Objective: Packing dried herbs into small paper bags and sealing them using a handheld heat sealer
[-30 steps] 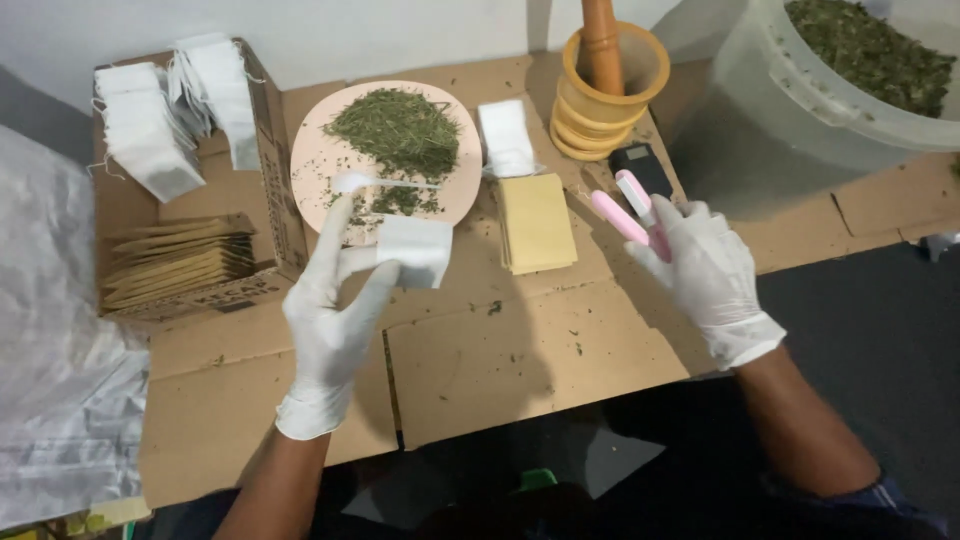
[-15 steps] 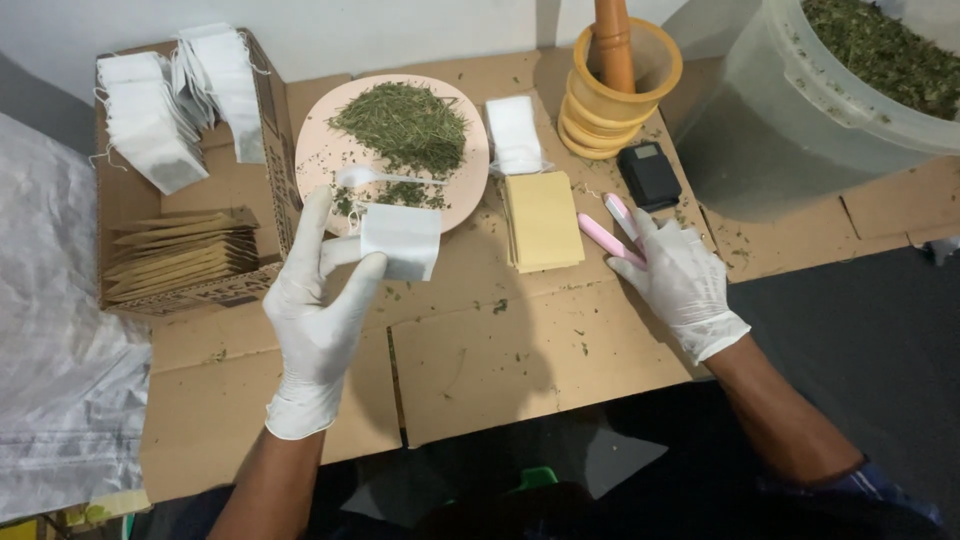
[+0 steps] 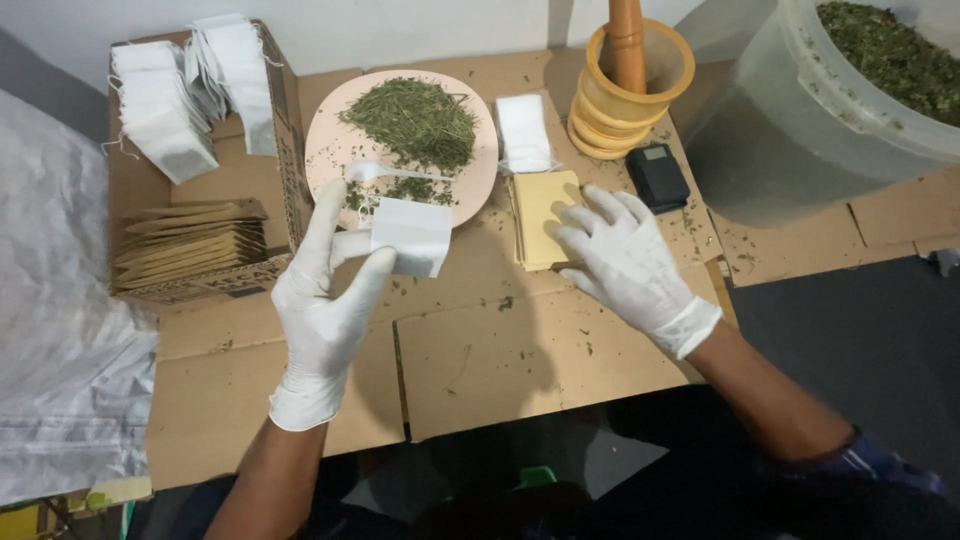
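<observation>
Two latex-gloved hands: left hand [image 3: 325,300] pinches flat white paper sachet [image 3: 410,237]; right hand [image 3: 625,262] spread, possibly touching yellow envelopes [image 3: 537,205].

Work surface: flattened brown cardboard sheets [image 3: 520,360] laid edge to edge, scattered with green flecks. Far side: plain white wall [image 3: 400,30]. Dark grey floor [image 3: 850,340] at right. Left: pale woven sack [image 3: 60,330]. Lighting even, soft shadows.

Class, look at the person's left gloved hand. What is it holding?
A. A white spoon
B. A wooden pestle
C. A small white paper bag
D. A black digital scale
C: the left hand pinches a small white paper bag between thumb and fingers, just in front of the pink plate of dried herbs.
</observation>
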